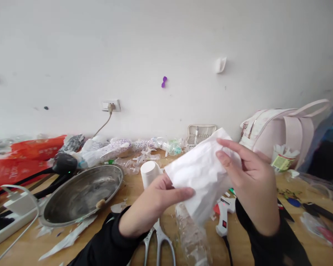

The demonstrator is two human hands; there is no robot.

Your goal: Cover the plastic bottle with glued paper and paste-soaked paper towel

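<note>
A creased white tissue (197, 166) is held up in the air between both my hands. The thumb of my left hand (152, 201) presses on its lower left part, with the fingers behind it. My right hand (249, 181) pinches its upper right part between thumb and fingers. Below the tissue lie a clear plastic bottle (192, 236) and a pair of scissors (159, 236) whose blades are mostly hidden. A white glue gun (224, 216) with a black cable rests under my right hand. Behind my left hand stands a white cup (150, 173).
An oval metal basin (83, 195) sits at the left, beside a power strip (13, 221) and red plastic bags (30, 155). Crumpled plastic and bottles line the wall. A tool case (201, 133) and a pale pink backpack (277, 133) stand at the back right.
</note>
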